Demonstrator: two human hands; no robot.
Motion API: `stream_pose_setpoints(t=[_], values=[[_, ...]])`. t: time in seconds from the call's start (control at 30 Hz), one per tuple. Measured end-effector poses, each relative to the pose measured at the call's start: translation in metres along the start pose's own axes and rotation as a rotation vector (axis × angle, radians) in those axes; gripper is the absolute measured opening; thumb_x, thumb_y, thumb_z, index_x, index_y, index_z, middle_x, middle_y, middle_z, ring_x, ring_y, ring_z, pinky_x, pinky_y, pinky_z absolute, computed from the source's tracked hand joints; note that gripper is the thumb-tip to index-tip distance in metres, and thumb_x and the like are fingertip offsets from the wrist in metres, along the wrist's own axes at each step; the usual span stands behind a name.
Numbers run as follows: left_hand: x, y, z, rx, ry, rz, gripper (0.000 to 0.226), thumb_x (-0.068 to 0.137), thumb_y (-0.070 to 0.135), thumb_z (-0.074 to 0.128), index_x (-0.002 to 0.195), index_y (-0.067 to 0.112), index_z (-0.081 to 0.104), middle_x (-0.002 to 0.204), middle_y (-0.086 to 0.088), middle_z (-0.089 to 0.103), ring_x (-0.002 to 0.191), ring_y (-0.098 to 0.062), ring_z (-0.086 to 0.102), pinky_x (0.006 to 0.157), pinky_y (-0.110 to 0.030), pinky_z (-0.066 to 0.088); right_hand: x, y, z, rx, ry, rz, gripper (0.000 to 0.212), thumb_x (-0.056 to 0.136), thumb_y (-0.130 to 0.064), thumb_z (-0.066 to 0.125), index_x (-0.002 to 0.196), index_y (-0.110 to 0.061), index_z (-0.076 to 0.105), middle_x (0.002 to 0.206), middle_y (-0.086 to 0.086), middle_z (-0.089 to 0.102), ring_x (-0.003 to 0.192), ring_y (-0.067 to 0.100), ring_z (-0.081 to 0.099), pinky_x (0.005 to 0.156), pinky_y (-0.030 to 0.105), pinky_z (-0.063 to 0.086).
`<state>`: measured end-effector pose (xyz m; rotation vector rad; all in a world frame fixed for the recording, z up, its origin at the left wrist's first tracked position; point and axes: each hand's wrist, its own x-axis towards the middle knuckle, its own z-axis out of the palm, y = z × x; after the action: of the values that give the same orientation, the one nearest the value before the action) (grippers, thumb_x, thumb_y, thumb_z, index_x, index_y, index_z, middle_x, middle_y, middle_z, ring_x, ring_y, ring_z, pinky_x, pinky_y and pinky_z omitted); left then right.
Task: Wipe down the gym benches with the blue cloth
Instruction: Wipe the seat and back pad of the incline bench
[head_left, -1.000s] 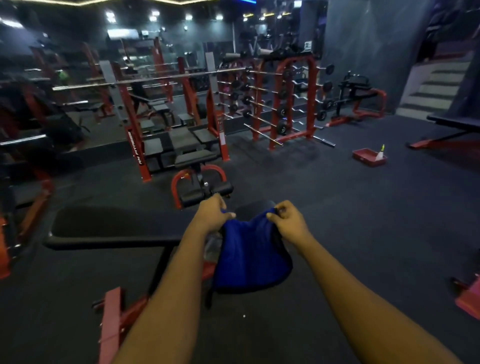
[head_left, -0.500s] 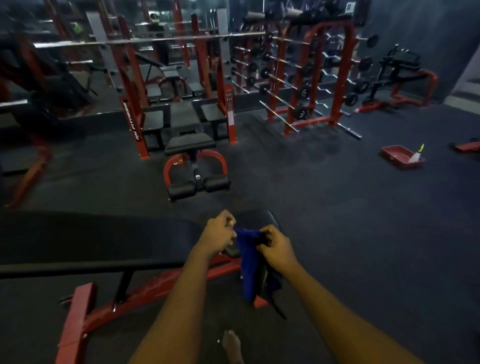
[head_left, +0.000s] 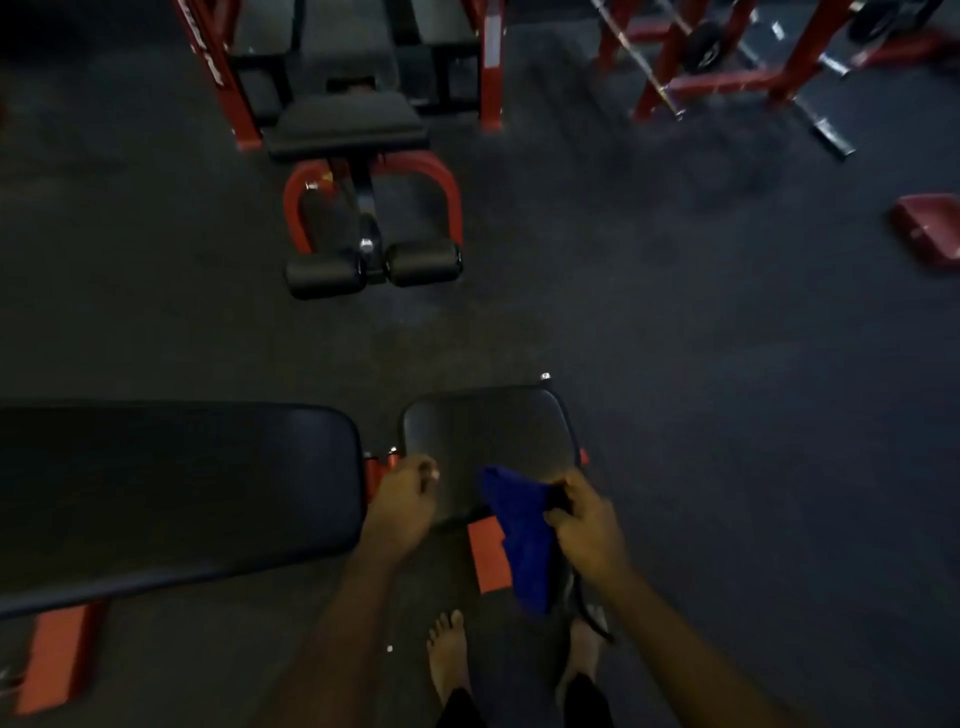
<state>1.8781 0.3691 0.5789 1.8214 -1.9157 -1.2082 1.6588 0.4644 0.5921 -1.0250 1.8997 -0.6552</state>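
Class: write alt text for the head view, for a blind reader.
A right hand grips a blue cloth at a gym bench's small black seat pad; the left hand, loosely curled, is at the pad's left edge. Bare feet stand below.

Bare forearms (head_left: 332, 623), bare feet (head_left: 448, 657), black trousers (head_left: 460, 711) (only hems visible).

red tray (head_left: 930, 234) right edge | barbell rack (head_left: 727, 78) top right | dark floor (head_left: 727, 415)

Gripping blue cloth (head_left: 519, 545) in right hand (head_left: 587, 525) over bench seat pad (head_left: 483, 431); left hand (head_left: 402, 501) alongside, curled, empty
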Motion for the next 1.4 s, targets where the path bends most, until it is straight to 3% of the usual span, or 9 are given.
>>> stream_pose_setpoints(t=[0.07,0.2,0.27,0.4,0.73,0.9,1.1,1.23,1.4], values=[[0.033,-0.023,0.023,-0.018,0.05,-0.045,0.011,0.1,0.01,0.052,0.101,0.02,0.057,0.102,-0.003,0.063,0.091,-0.017,0.058,0.074,-0.023,0.04,0.057,0.014,-0.01,0.012,0.01,-0.041,0.035,0.092,0.003,0.054,0.091,-0.032,0.052,0.089,-0.005,0.066,0.076,-0.003,0.064,0.063,0.015,0.047],[0.085,-0.084,0.08,0.005,0.177,-0.154,0.029,0.103,0.019,0.049,0.13,0.01,0.056,0.134,-0.014,0.057,0.124,-0.032,0.052,0.106,-0.045,0.04,0.171,0.062,0.007,-0.152,0.184,-0.123,0.036,0.093,-0.016,0.062,0.126,-0.026,0.054,0.125,0.005,0.064,0.118,0.025,0.059,0.098,0.046,0.049],[0.1,-0.106,0.108,0.009,0.205,-0.233,0.045,0.104,0.022,0.046,0.146,0.006,0.043,0.152,-0.016,0.041,0.142,-0.034,0.035,0.117,-0.044,0.027,0.206,0.091,0.03,-0.426,0.167,-0.137,0.067,0.095,-0.048,0.058,0.154,-0.036,0.029,0.163,0.0,0.027,0.148,0.028,0.026,0.111,0.058,0.029],[0.111,-0.134,0.149,-0.068,0.283,-0.315,0.057,0.106,0.031,0.039,0.157,0.013,0.024,0.164,-0.007,0.021,0.152,-0.023,0.016,0.119,-0.036,0.014,0.214,0.133,0.075,-0.744,0.084,-0.239,0.083,0.088,-0.085,0.028,0.157,-0.048,0.0,0.167,-0.006,-0.019,0.154,0.033,-0.008,0.113,0.067,0.015],[0.111,-0.154,0.173,-0.3,0.554,-0.262,0.045,0.107,0.033,0.037,0.149,0.019,0.045,0.153,0.004,0.044,0.14,-0.01,0.037,0.112,-0.03,0.028,0.318,0.101,0.086,-0.76,0.229,-0.222,0.064,0.101,-0.062,0.013,0.158,-0.039,-0.006,0.169,0.004,-0.01,0.153,0.039,-0.012,0.116,0.071,0.01],[0.111,-0.164,0.174,-0.326,0.566,-0.228,0.041,0.108,0.027,0.039,0.144,0.014,0.051,0.149,0.001,0.05,0.137,-0.013,0.043,0.111,-0.03,0.033,0.253,0.118,0.104,-0.903,-0.075,-0.697,0.065,0.097,-0.073,0.026,0.156,-0.046,0.019,0.169,-0.007,-0.005,0.155,0.024,-0.012,0.119,0.066,0.001],[0.109,-0.159,0.164,-0.333,0.517,-0.248,0.041,0.107,0.025,0.039,0.145,0.013,0.05,0.149,0.0,0.049,0.135,-0.01,0.042,0.108,-0.027,0.032,0.26,0.146,0.063,-0.752,0.07,-0.327,0.064,0.104,-0.055,0.025,0.158,-0.041,-0.006,0.168,-0.011,-0.006,0.155,0.018,-0.011,0.113,0.073,0.013],[0.109,-0.159,0.162,-0.343,0.513,-0.228,0.041,0.107,0.026,0.038,0.145,0.014,0.049,0.149,0.001,0.048,0.133,-0.006,0.039,0.108,-0.028,0.031,0.316,0.082,0.114,-0.641,0.175,-0.204,0.064,0.104,-0.044,0.032,0.16,-0.024,0.009,0.166,0.001,0.021,0.154,0.02,0.012,0.116,0.07,0.01],[0.11,-0.164,0.163,-0.335,0.503,-0.217,0.039,0.107,0.022,0.04,0.143,0.011,0.052,0.147,-0.002,0.051,0.134,-0.011,0.043,0.108,-0.025,0.031,0.256,0.107,0.12,-0.831,-0.106,-0.66,0.062,0.105,-0.042,0.033,0.161,-0.033,0.009,0.169,-0.009,-0.001,0.155,0.013,-0.006,0.117,0.068,0.012]])
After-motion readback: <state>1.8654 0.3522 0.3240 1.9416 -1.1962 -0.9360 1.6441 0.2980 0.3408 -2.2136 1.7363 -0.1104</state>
